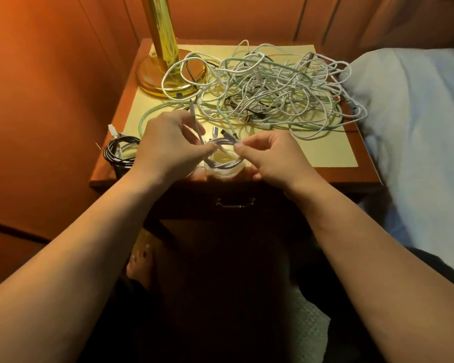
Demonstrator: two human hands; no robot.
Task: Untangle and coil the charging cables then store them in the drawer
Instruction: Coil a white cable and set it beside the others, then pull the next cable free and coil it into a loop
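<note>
Nearest you, your bare foot (139, 265) shows on the floor below the closed drawer (235, 203) of the counter (364, 176). Above the counter's front edge, your left hand (165, 145) and right hand (275, 158) hold a small coil of pale cable (222, 163) between them. Your left fingers (210, 149) are curled and pinch the coil's left side, with a loose end of the cable running up past your thumb. Your right fingers (240, 146) pinch the coil's top right, where its plugs stick out. Just left of your left hand, a coiled black cable (119, 153) lies at the counter's front left corner. Farther back, a big tangle of white and pale green cables (268, 87) covers the yellow mat (325, 153), one loop lying over the brass lamp base (152, 77). A bed (417, 127) lies to the right.
</note>
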